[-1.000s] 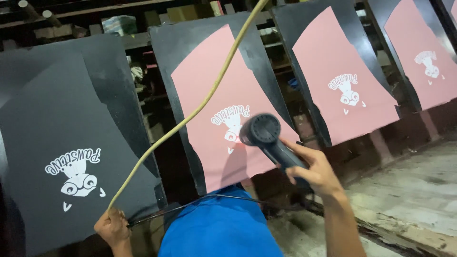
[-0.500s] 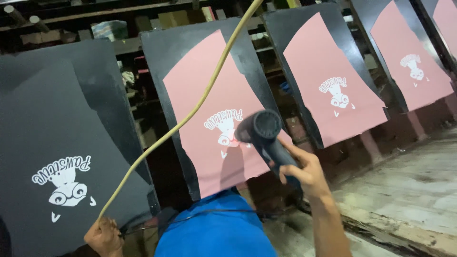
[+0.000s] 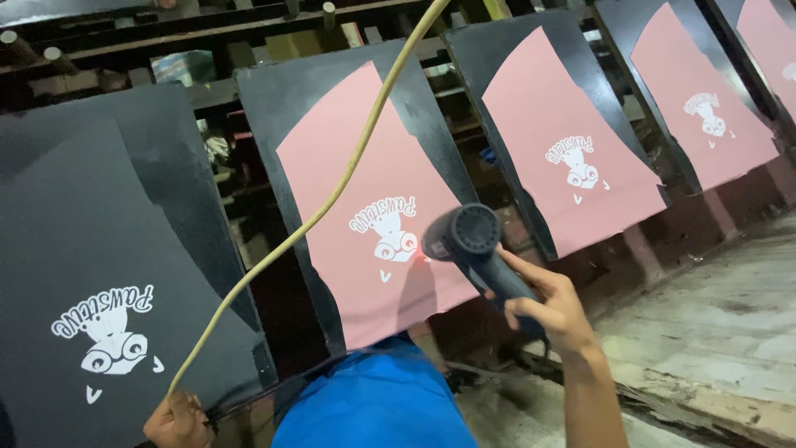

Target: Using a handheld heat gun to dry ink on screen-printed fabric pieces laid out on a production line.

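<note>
My right hand [image 3: 551,309] grips the handle of a dark heat gun [image 3: 468,241], its nozzle aimed at the white printed design [image 3: 386,231] on a pink cloth piece [image 3: 365,191] lying on a black board. A red glow shows at the nozzle. My left hand [image 3: 176,421] at the bottom edge is closed around a yellowish cord [image 3: 332,195] that rises diagonally to the top of the view. A blue cloth [image 3: 373,402] is bunched below the board.
A black cloth piece [image 3: 91,274] with the same white design lies on the board to the left. Two more pink pieces [image 3: 572,149] [image 3: 705,104] lie on boards to the right. Dark wooden racks stand behind; a concrete floor [image 3: 713,323] lies at right.
The view has shifted, so the boards sit further right in the picture. The heat gun has moved down and closer to the white design on the middle pink piece.
</note>
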